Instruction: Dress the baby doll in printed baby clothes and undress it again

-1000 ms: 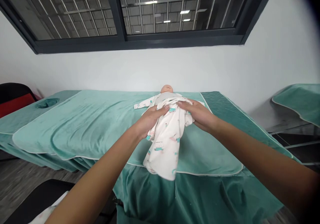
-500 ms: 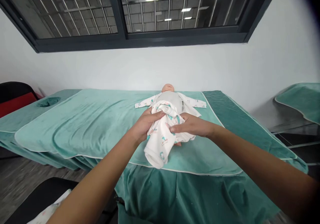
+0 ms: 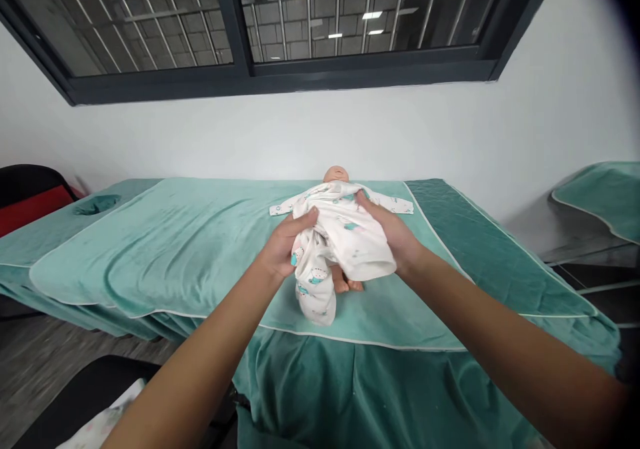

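Note:
White baby pants [image 3: 355,235] with a teal and pink print hang between my hands, held up over a baby doll [image 3: 336,174]. My left hand [image 3: 286,242] grips the bunched cloth at its left side, thumb on top. On the right, my right hand [image 3: 387,229] pinches the upper edge, its fingers hidden behind the fabric. One pant leg droops low on the left, the other spreads out to the right. The doll lies on its back, head toward the wall, in a printed long-sleeved top [image 3: 397,205] with both sleeves stretched sideways. Its bare feet show below the pants.
The doll lies on a bed with a light green cover [image 3: 200,249], near its front edge. A black chair [image 3: 95,395] with printed cloth [image 3: 107,419] stands at the lower left. A red and black chair [image 3: 35,202] is beyond the bed's left end. Behind are a wall and window [image 3: 280,75].
My right hand has moved up and right, spreading the pants out from a bunched shape. The right pant leg now hangs apart from the left, and the doll's feet show more.

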{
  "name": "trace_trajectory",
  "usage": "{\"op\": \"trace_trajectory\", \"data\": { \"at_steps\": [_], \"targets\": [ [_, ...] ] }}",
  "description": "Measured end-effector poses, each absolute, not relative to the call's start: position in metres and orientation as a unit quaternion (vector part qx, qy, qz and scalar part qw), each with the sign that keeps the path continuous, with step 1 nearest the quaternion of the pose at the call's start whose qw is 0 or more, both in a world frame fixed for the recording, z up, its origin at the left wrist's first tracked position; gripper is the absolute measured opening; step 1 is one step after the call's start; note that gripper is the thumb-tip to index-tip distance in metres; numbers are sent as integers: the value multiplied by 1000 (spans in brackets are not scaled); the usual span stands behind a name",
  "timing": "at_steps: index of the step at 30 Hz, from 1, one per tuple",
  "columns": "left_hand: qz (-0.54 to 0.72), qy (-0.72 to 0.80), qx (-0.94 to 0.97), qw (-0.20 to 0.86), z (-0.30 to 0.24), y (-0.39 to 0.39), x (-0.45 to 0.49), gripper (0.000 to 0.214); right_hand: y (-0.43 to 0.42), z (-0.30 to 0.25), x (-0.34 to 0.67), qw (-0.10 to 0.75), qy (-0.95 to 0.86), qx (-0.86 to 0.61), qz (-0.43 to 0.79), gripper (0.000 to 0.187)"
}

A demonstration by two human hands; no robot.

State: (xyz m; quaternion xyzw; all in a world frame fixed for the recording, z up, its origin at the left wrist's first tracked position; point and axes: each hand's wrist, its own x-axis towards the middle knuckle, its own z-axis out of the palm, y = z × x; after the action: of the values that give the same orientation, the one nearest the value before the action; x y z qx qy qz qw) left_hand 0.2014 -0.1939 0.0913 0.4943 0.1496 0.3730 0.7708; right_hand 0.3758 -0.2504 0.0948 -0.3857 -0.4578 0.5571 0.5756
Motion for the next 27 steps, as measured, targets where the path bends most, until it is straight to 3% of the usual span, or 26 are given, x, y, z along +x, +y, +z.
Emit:
{"op": "trace_trajectory", "data": {
  "at_steps": [8, 12, 16, 20, 23, 27],
  "targets": [
    [336, 189, 530, 755, 97, -200, 213, 58, -251, 80, 397, 455, -507, -355, 640, 57],
    [285, 238, 580, 725, 100, -195, 207, 51, -243, 98, 414, 516, -504, -354, 596, 50],
    [148, 222, 610, 746, 102, -193, 201, 49, -239, 104, 422, 531, -496, -382, 571, 41],
    [198, 217, 569, 768, 91, -194, 205, 48, -241, 83, 425, 527, -492, -396, 569, 41],
    [240, 275, 538, 760, 72, -192, 215, 47, -247, 54, 426, 461, -512, -445, 572, 41],
    [189, 377, 571, 705, 42, -193, 229, 43, -261, 12, 424, 382, -549, -538, 513, 29]
  ]
}}
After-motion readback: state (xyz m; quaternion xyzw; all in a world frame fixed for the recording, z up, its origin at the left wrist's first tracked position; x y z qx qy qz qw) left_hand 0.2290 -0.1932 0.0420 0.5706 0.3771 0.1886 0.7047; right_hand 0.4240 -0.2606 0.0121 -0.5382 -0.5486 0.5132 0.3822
